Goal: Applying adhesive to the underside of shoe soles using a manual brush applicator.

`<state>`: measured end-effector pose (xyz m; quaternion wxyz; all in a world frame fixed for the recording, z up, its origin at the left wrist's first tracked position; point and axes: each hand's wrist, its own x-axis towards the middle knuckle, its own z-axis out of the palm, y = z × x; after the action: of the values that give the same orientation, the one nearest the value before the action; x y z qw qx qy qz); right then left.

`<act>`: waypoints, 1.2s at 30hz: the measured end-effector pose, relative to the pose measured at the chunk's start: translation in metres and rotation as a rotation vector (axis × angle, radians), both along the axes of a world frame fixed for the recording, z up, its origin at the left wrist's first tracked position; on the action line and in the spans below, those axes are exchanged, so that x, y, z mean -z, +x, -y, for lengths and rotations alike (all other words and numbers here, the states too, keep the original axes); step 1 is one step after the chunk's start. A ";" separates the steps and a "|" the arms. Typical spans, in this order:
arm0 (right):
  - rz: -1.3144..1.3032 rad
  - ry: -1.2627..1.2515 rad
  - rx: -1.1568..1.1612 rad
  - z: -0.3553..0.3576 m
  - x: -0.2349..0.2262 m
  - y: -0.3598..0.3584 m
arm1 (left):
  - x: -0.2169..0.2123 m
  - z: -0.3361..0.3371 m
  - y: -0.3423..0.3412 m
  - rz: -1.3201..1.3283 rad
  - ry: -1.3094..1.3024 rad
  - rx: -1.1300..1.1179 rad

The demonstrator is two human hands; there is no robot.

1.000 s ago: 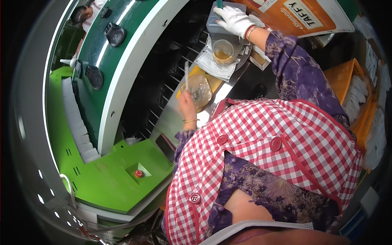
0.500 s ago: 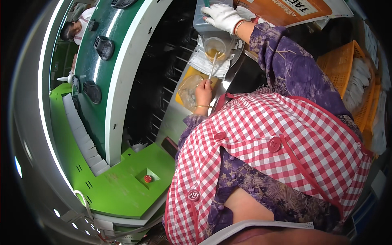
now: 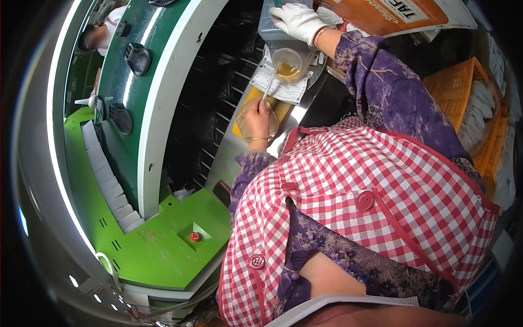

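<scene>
My bare left hand (image 3: 258,117) pinches a thin pale stick (image 3: 269,86) whose far end dips into a clear plastic cup (image 3: 287,59) of yellowish liquid. Under that hand lies a crumpled clear plastic bag (image 3: 256,131) on a yellow tray (image 3: 248,103). The cup stands on a white cloth (image 3: 283,87) over a metal ledge. My right hand (image 3: 298,19), in a white glove, is pressed over the top of a grey container (image 3: 269,30) just behind the cup. Purple patterned sleeves and a red checked apron (image 3: 381,191) fill the lower right.
A green machine (image 3: 163,250) with a white curved rim, a dark slatted conveyor (image 3: 207,98) and a red button (image 3: 194,236) lies to the left. An orange crate (image 3: 455,87) of white items is on the right. Another person (image 3: 98,35) is at the top left.
My left hand has moved up from the bag toward the cup, and the stick's tip now reaches into it. The gloved right hand stays on the grey container.
</scene>
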<state>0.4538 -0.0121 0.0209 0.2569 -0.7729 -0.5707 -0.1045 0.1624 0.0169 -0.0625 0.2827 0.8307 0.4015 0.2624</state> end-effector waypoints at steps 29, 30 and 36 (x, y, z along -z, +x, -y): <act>0.061 0.045 -0.016 -0.006 0.006 0.002 | -0.007 -0.055 0.016 -0.153 -0.028 0.118; 0.093 0.008 -0.040 -0.002 0.002 0.001 | -0.010 -0.054 0.018 -0.147 0.071 0.124; 0.042 0.016 -0.065 0.000 0.000 0.000 | -0.021 -0.050 0.027 -0.056 0.201 0.145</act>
<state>0.4539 -0.0126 0.0209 0.2543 -0.7496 -0.5999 -0.1167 0.1892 0.0669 -0.0415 0.2049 0.8887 0.3197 0.2571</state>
